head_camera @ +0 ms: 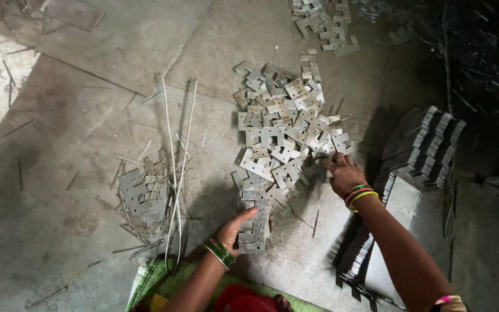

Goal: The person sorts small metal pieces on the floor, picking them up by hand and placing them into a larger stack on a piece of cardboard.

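Flat grey notched steel plates (284, 124) lie heaped loose on the concrete floor (76, 144); that's most of them unsorted. The left hand (235, 228) clamps a small aligned stack (254, 228), fingers wrapped tight. The right hand (342, 173) pinches another plate at the heap's edge. Finished-looking ranked stacks (428, 144) stand at right, so plenty remains.

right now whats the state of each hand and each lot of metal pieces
left hand: shut on a stack of flat metal plates, held edge-up
right hand: fingers down in the big pile, grip hidden
big pile: loose, jumbled on the floor
small pile: loose, mixed with thin rods
far pile: loose, untouched
stacked plates: neat rows, on edge
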